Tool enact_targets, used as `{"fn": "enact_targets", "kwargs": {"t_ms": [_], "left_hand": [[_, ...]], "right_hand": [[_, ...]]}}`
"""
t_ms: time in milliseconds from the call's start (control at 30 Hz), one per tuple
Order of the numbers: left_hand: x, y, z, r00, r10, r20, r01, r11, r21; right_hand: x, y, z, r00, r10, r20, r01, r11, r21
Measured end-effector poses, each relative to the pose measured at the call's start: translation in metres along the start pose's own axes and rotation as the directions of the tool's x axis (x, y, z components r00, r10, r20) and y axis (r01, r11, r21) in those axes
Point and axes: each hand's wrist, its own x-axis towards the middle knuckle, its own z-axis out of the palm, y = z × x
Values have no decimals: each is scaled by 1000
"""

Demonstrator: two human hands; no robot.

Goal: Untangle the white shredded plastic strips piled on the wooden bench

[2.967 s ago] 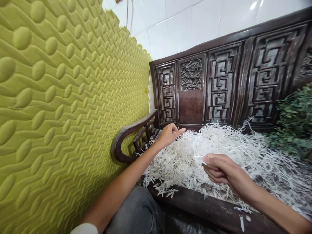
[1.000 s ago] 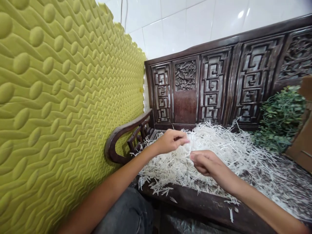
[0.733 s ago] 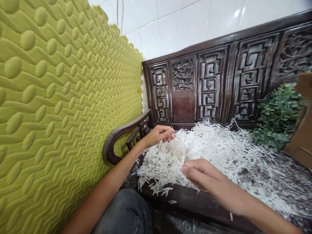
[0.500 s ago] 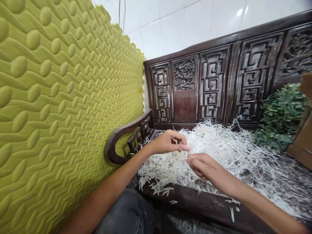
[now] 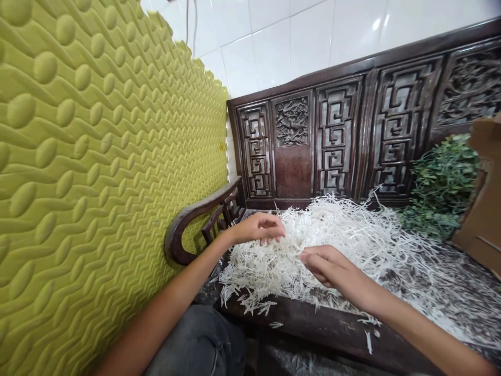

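Observation:
A heap of thin, white, branching plastic-looking stems [image 5: 344, 224] covers the left end of a dark wooden bench seat. My left hand [image 5: 260, 228] hovers over the left part of the heap, its fingers loosely bent and apart, with nothing visible in them. To its right and a little nearer me, my right hand [image 5: 327, 265] is closed in a pinch above the heap. Whatever lies between its fingertips is too small to tell, and the white pile behind blurs it. A gap separates the two hands.
A carved bench back [image 5: 293, 172] runs along the white tiled wall [image 5: 270, 52]. At the left are a curved armrest [image 5: 178, 235] and a yellow textured foam mat [image 5: 117, 156] standing upright. Green artificial foliage [image 5: 442, 188] and a cardboard box [image 5: 483, 203] occupy the right. Loose white bits lie on the front rail [image 5: 313, 318].
My left hand has moved left, away from my right hand, and its fingers have come apart. My right hand stays almost in place, still pinched. The view has shifted slightly.

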Motion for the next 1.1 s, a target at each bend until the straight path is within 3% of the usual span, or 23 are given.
{"fn": "enact_targets", "kwargs": {"t_ms": [133,267,400,567,700,800,900,967,1033,1100], "left_hand": [[4,12,17,998,34,56,-39,996,85],[8,4,16,997,58,48,-61,995,77],[13,-3,17,992,120,-45,-112,982,152],[20,-7,22,966,230,-122,-167,907,387],[19,-26,3,911,266,-316,-27,802,597],[13,-39,-13,873,186,-451,58,879,473],[8,-35,-14,925,94,-368,-6,972,235],[8,-24,-6,976,33,-213,-10,994,108],[8,-10,5,999,-1,-37,4,998,68],[9,1,14,997,19,72,-27,992,121]], "right_hand": [[6,11,-3,1000,14,15,-14,999,30],[5,2,3,999,23,34,-23,1000,2],[7,-1,3,1000,6,4,-6,998,-59],[4,-2,3,1000,4,-24,-6,996,-90],[-12,-21,16,988,1,152,13,996,-92],[-18,-28,20,993,-43,111,50,997,-63],[-10,-13,10,998,-23,53,22,999,29],[-3,3,0,1000,3,4,-3,995,95],[1,15,-9,999,26,-23,-23,991,133],[4,21,-13,999,46,-28,-41,988,150]]}}
